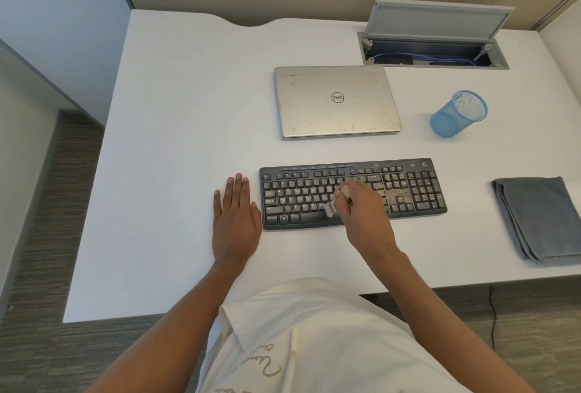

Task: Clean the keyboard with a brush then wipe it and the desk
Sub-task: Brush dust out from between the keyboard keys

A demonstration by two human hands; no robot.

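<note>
The right hand [358,207] grips a small brush [329,209], its bristles down on the lower keys of the black keyboard [352,193], which lies on the white desk [176,128] with crumbs scattered over its right part. The left hand [235,216] rests flat and open on the desk just beside the keyboard's left end. A folded grey cloth [540,219] lies well apart to the right.

The black keyboard [298,194], debris-strewn at right, lay on the desk [173,141], a pale brush [329,210] on its lower keys, a folded grey cloth [540,219] well apart.
</note>
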